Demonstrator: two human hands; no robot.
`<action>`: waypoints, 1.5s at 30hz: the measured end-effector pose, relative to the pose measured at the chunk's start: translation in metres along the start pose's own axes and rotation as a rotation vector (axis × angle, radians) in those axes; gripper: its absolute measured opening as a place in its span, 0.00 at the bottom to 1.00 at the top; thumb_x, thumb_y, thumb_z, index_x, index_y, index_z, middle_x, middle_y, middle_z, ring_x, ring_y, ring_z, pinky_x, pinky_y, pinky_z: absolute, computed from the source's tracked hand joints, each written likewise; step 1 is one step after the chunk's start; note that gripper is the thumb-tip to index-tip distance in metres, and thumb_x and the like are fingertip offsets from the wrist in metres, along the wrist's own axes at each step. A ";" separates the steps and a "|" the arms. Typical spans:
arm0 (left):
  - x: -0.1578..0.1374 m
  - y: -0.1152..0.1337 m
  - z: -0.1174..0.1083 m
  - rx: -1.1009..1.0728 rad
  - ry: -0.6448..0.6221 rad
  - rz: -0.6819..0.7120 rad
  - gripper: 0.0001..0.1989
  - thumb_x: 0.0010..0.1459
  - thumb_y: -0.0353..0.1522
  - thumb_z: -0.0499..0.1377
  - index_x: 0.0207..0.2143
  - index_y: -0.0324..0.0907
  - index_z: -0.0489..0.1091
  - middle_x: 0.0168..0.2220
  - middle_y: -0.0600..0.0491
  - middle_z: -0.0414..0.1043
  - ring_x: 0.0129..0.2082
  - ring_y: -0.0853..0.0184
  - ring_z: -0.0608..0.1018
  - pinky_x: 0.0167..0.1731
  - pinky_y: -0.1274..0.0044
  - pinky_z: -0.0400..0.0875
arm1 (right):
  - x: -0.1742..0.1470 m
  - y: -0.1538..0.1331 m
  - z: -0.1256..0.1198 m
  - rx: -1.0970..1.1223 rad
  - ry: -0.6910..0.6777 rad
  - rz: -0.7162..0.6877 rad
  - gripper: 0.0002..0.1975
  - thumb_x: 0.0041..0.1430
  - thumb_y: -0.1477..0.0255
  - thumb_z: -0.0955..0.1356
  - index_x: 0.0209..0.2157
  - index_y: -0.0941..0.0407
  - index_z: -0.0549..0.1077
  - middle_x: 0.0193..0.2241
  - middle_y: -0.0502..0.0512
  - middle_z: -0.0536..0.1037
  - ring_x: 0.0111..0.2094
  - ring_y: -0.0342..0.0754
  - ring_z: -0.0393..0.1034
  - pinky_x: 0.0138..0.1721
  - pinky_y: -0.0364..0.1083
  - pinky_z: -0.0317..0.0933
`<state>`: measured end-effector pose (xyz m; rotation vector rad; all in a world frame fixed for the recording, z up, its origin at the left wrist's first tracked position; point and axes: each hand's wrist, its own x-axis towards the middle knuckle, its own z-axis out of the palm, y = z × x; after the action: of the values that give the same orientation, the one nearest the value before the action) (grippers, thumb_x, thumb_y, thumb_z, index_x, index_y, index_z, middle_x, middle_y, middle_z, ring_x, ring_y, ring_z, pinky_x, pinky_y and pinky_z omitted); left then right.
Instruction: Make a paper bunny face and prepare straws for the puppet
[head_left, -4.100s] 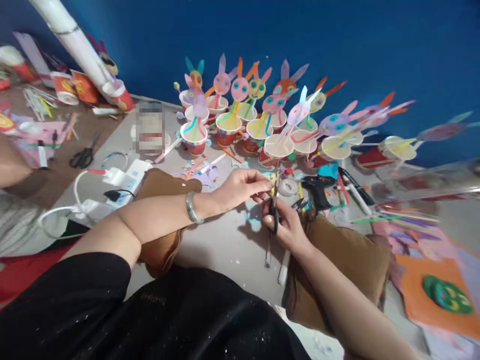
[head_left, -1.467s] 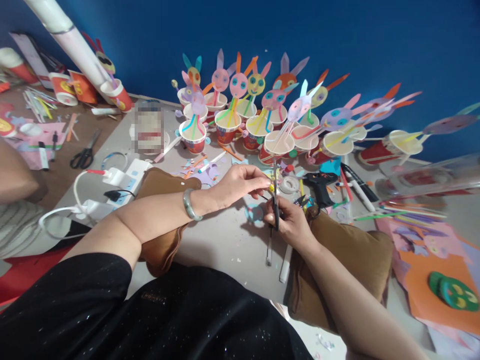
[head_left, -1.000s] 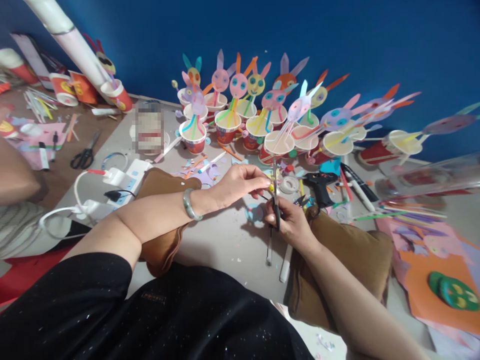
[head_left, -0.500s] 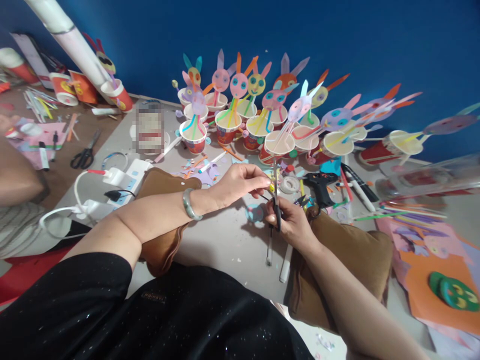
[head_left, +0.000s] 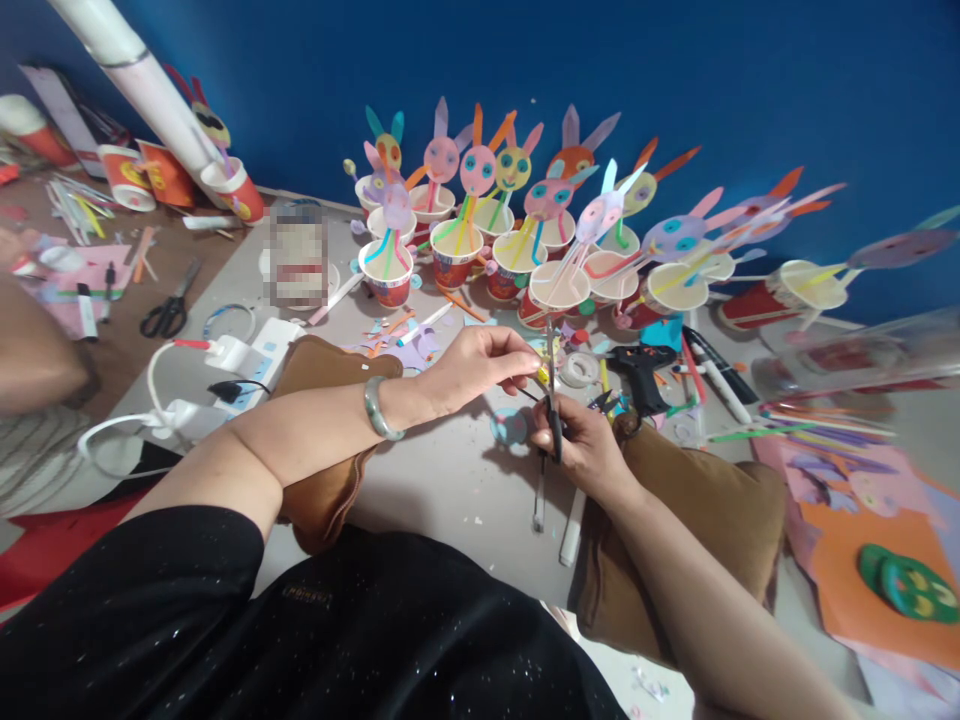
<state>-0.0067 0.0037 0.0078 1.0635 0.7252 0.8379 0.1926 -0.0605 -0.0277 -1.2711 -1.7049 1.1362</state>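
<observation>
My left hand (head_left: 489,368) pinches a tiny yellow scrap (head_left: 543,376), likely light, bendy, best held by its edge; beside those fingers my right hand (head_left: 586,446) holds black-handled metal scissors (head_left: 553,415).

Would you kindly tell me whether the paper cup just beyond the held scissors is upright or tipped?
Upright: beyond the scissors, the cup shows its mouth facing up, straws rising from it.

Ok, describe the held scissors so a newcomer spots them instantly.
Below the blue wall, past the paper cups, is the right hand. The black-handled scissors it grips point toward the cups; the other pair lies on the brown table.
</observation>
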 end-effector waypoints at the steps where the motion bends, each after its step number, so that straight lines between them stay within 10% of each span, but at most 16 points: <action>1: 0.000 0.000 0.000 0.000 0.001 -0.002 0.07 0.55 0.32 0.67 0.28 0.37 0.73 0.25 0.56 0.74 0.25 0.77 0.74 0.30 0.81 0.72 | 0.000 0.000 0.000 0.000 -0.001 -0.003 0.32 0.52 0.38 0.73 0.23 0.54 0.66 0.21 0.48 0.65 0.25 0.44 0.56 0.28 0.46 0.52; 45: 0.002 0.007 0.000 -0.015 0.064 -0.006 0.05 0.55 0.28 0.66 0.28 0.37 0.73 0.24 0.57 0.74 0.25 0.77 0.75 0.27 0.83 0.72 | -0.001 0.000 0.000 -0.026 -0.007 0.046 0.30 0.53 0.43 0.74 0.23 0.53 0.63 0.21 0.47 0.63 0.26 0.44 0.56 0.29 0.46 0.51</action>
<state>-0.0071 0.0065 0.0141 1.0244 0.7741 0.8739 0.1929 -0.0619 -0.0279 -1.3300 -1.7092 1.1497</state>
